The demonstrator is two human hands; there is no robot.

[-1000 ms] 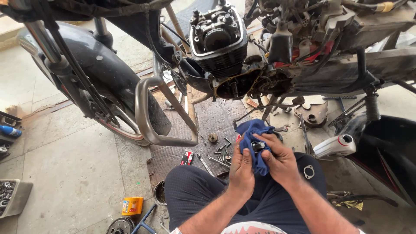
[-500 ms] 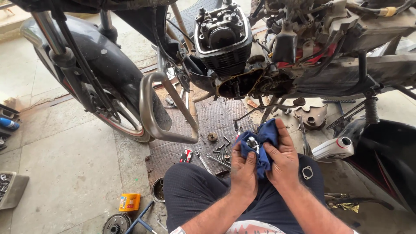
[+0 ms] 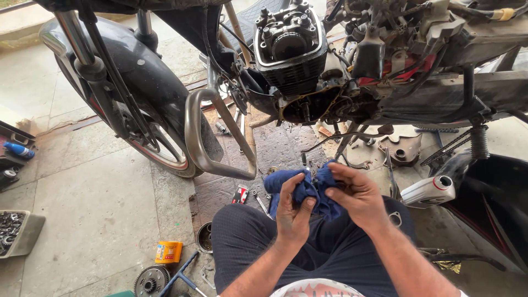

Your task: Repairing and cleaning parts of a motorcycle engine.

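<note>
The left hand [image 3: 292,212] and right hand [image 3: 357,195] meet over the person's lap, both closed on a cloth [image 3: 305,190] that sits between them, above the knees. Beyond the hands stands a motorcycle engine [image 3: 290,52], with a ribbed mat [image 3: 278,146] on the floor below it. Left of the engine a bent guard bar [image 3: 201,146] hangs down, and the front wheel [image 3: 148,115] is further left, behind the bar. A pair of pliers [image 3: 240,194] lies on the mat just left of the cloth. A small tin [image 3: 168,252] and a gear [image 3: 149,280] lie on the floor left of the knees. A tray of small parts [image 3: 16,231] sits at the far left edge. Right of the right hand lies a muffler [image 3: 428,191].
</note>
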